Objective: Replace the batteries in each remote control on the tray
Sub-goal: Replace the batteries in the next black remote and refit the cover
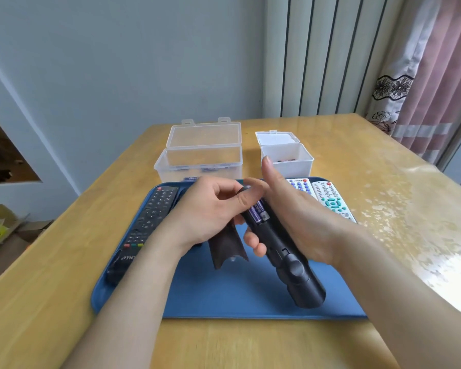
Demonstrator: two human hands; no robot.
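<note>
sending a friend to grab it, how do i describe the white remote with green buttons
On the wooden table, find the blue plastic tray; two white remote controls lie side by side at its far right corner. Yours is the outer white remote with a green button ring; its neighbour has blue buttons.

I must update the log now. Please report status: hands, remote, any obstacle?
Right hand holds black remote, back up, opened. Left hand holds battery cover, thumb by purple battery. Nothing in the way.
</note>
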